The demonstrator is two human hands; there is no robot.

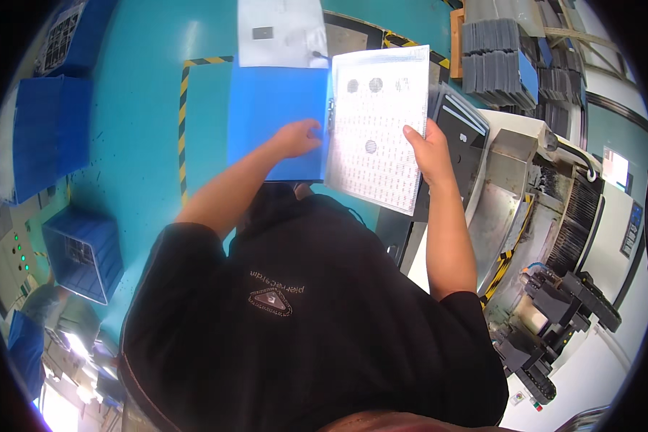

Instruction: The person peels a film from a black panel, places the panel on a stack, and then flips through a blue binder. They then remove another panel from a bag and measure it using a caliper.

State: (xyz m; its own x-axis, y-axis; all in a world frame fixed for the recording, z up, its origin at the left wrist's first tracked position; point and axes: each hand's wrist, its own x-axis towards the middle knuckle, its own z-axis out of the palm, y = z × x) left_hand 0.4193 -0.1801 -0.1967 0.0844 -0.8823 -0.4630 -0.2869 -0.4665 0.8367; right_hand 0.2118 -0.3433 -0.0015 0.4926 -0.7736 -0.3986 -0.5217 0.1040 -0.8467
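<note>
Wide teal floor (140, 144) beside folder (266, 97), right hand (435, 155) clamped on edge of page (378, 119), left hand (297, 139) with grip unclear.

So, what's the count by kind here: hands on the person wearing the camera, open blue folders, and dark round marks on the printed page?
Left hand and right hand: 2
Open blue folder: 1
Dark round marks on the printed page: 3
Total: 6

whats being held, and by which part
An open blue folder: the right hand holds its pages by their right edge, thumb on top. Whether the left hand, over the folder's left half, grips it cannot be told.
</note>
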